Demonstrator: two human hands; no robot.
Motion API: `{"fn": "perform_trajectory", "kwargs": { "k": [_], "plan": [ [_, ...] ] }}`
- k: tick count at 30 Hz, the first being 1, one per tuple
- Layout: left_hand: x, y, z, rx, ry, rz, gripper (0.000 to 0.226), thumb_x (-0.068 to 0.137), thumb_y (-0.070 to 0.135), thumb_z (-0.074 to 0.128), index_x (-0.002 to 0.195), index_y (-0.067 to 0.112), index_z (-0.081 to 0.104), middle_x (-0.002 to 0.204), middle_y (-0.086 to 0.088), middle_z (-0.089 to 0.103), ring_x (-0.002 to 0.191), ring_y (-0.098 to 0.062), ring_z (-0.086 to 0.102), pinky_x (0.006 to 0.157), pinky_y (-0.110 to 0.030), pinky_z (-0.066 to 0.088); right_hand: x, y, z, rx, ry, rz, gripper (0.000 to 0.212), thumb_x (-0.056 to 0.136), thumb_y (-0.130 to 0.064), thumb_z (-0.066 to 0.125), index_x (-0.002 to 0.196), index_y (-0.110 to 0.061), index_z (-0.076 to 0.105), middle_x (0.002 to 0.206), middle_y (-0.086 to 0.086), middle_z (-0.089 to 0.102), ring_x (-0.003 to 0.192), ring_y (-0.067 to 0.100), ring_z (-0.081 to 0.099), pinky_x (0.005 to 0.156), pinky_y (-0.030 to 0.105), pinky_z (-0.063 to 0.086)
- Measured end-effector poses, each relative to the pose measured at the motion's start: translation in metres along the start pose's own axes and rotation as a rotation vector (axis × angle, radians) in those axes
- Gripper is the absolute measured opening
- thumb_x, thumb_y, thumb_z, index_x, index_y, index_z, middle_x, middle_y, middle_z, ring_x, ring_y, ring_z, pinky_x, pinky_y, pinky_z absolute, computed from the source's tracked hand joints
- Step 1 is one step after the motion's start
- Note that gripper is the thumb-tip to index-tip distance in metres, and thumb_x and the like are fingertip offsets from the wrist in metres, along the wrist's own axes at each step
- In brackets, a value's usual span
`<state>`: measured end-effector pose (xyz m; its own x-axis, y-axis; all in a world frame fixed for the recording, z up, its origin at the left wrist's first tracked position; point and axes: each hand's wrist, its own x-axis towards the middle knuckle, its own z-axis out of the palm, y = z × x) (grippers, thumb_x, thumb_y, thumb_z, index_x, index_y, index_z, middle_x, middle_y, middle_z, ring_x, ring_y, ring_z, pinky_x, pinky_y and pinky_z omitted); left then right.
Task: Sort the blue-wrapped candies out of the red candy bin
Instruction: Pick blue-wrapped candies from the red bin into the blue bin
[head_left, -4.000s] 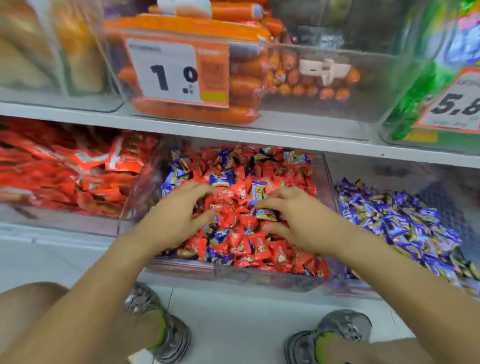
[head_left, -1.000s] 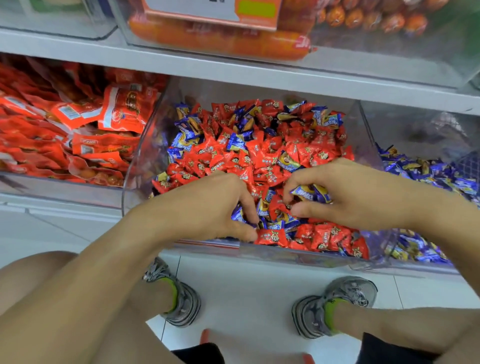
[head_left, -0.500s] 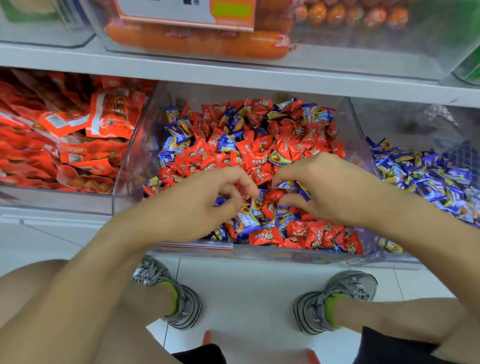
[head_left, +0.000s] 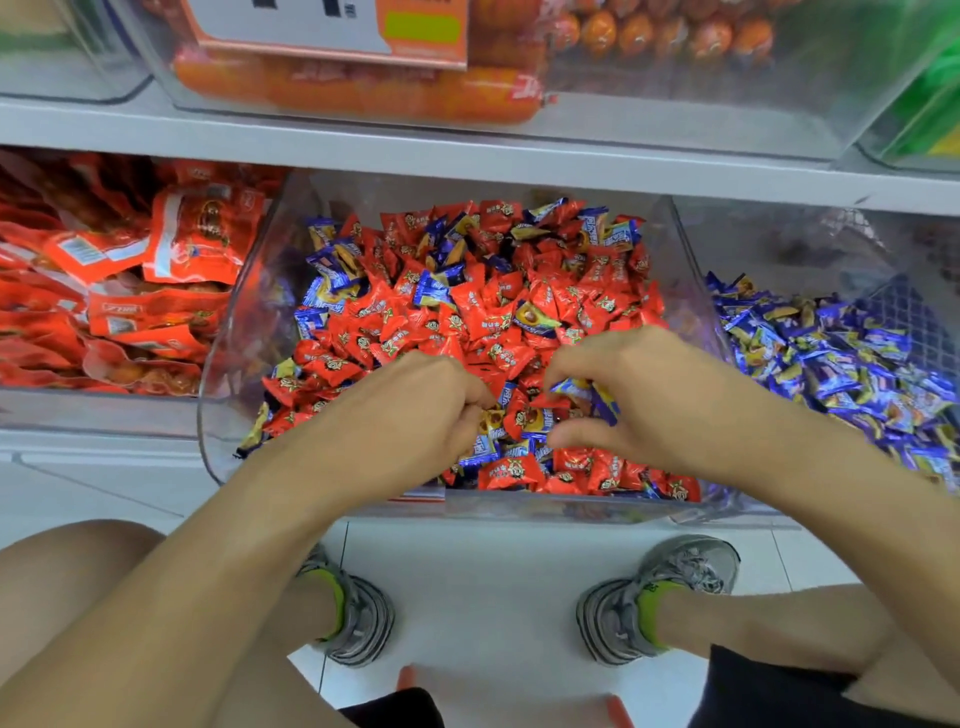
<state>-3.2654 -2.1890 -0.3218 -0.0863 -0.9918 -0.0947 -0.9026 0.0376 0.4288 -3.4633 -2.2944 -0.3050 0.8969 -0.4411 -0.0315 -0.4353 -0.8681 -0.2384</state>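
A clear bin (head_left: 249, 312) on the lower shelf holds a heap of red candies (head_left: 483, 317) with blue-wrapped candies (head_left: 332, 270) mixed in, mostly along its left and back. Both hands are over the bin's front part. My right hand (head_left: 660, 400) has its fingers curled round a few blue-wrapped candies (head_left: 597, 397) that show under its fingers. My left hand (head_left: 405, 410) is curled with fingertips down in the pile beside a blue candy (head_left: 488, 421); whether it holds one is hidden.
To the right stands a bin of blue candies (head_left: 841, 358). At the left lie red snack packets (head_left: 130, 291). The shelf board (head_left: 467, 156) above carries a bin of orange sausages (head_left: 363, 93). My shoes (head_left: 660, 597) rest on the white floor below.
The two hands have shifted slightly apart at the front of the bin. The right hand still holds its blue candies; the left has curled tighter into the pile.
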Motion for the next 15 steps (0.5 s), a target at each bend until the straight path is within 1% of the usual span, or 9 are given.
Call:
{"fn": "perform_trajectory", "kwargs": {
  "k": [2, 3, 4, 6, 8, 9, 12, 13, 15],
  "plan": [
    [-0.001, -0.004, -0.001, -0.009, -0.048, 0.010, 0.034, 0.099, 0.019, 0.048, 0.127, 0.027, 0.065, 0.097, 0.001, 0.072, 0.088, -0.013, 0.065, 0.084, -0.029, 0.051, 0.005, 0.000, 0.006, -0.015, -0.059, 0.006, 0.048, 0.081, -0.059, 0.068, 0.121, -0.032, 0.062, 0.104, -0.003, 0.068, 0.096, 0.020, 0.062, 0.081, 0.039, 0.052],
    [-0.001, -0.005, -0.001, -0.014, -0.067, 0.014, 0.033, 0.099, 0.022, 0.050, 0.127, 0.030, 0.065, 0.093, 0.002, 0.071, 0.085, -0.013, 0.064, 0.081, -0.031, 0.051, 0.007, -0.001, 0.008, -0.037, -0.070, 0.002, 0.047, 0.084, -0.056, 0.067, 0.125, -0.036, 0.059, 0.108, -0.003, 0.066, 0.100, 0.021, 0.062, 0.083, 0.039, 0.052],
    [-0.001, -0.007, -0.001, -0.021, -0.081, 0.014, 0.031, 0.098, 0.024, 0.053, 0.126, 0.032, 0.065, 0.093, 0.004, 0.070, 0.085, -0.013, 0.063, 0.080, -0.031, 0.050, 0.009, -0.001, 0.010, -0.075, -0.079, -0.014, 0.046, 0.087, -0.052, 0.066, 0.129, -0.039, 0.055, 0.111, -0.004, 0.063, 0.103, 0.021, 0.060, 0.083, 0.038, 0.051],
    [-0.001, -0.008, -0.002, -0.030, -0.099, 0.008, 0.030, 0.096, 0.028, 0.059, 0.125, 0.034, 0.065, 0.095, 0.012, 0.067, 0.087, -0.010, 0.059, 0.082, -0.031, 0.049, 0.012, -0.003, 0.013, -0.133, -0.076, -0.071, 0.045, 0.092, -0.040, 0.061, 0.135, -0.042, 0.049, 0.111, -0.007, 0.058, 0.103, 0.020, 0.059, 0.075, 0.032, 0.046],
    [-0.002, -0.007, -0.002, -0.019, -0.090, 0.002, 0.029, 0.094, 0.030, 0.063, 0.122, 0.035, 0.067, 0.092, 0.019, 0.059, 0.088, -0.009, 0.057, 0.084, -0.030, 0.048, 0.011, -0.005, 0.014, -0.148, -0.044, -0.106, 0.044, 0.092, -0.030, 0.058, 0.133, -0.042, 0.050, 0.108, -0.007, 0.055, 0.099, 0.020, 0.059, 0.067, 0.030, 0.038],
    [-0.002, -0.007, -0.001, -0.014, -0.075, -0.001, 0.027, 0.093, 0.030, 0.064, 0.119, 0.036, 0.069, 0.091, 0.019, 0.058, 0.089, -0.009, 0.058, 0.084, -0.031, 0.049, 0.011, -0.003, 0.014, -0.153, -0.026, -0.112, 0.041, 0.091, -0.028, 0.058, 0.131, -0.040, 0.053, 0.106, -0.007, 0.056, 0.096, 0.021, 0.060, 0.065, 0.030, 0.037],
    [-0.004, -0.006, 0.003, -0.027, -0.009, 0.002, 0.019, 0.092, 0.029, 0.066, 0.108, 0.034, 0.073, 0.096, 0.018, 0.065, 0.089, -0.006, 0.060, 0.084, -0.032, 0.051, 0.006, 0.000, 0.013, -0.223, 0.037, -0.139, 0.030, 0.087, -0.028, 0.063, 0.117, -0.033, 0.063, 0.094, -0.004, 0.062, 0.080, 0.024, 0.065, 0.058, 0.031, 0.043],
    [-0.004, -0.005, 0.003, -0.039, 0.012, 0.006, 0.017, 0.091, 0.029, 0.066, 0.105, 0.033, 0.075, 0.099, 0.017, 0.068, 0.088, -0.003, 0.059, 0.084, -0.030, 0.051, 0.004, 0.001, 0.013, -0.252, 0.073, -0.138, 0.026, 0.086, -0.029, 0.065, 0.112, -0.030, 0.066, 0.089, -0.003, 0.062, 0.073, 0.025, 0.065, 0.054, 0.030, 0.043],
    [-0.006, -0.005, 0.001, -0.087, 0.043, 0.003, 0.013, 0.091, 0.027, 0.068, 0.099, 0.030, 0.076, 0.098, 0.017, 0.071, 0.086, 0.002, 0.060, 0.085, -0.023, 0.049, 0.000, 0.002, 0.011, -0.300, 0.144, -0.114, 0.021, 0.087, -0.029, 0.065, 0.108, -0.026, 0.066, 0.086, -0.001, 0.061, 0.067, 0.026, 0.064, 0.050, 0.031, 0.044]
  ]
}}
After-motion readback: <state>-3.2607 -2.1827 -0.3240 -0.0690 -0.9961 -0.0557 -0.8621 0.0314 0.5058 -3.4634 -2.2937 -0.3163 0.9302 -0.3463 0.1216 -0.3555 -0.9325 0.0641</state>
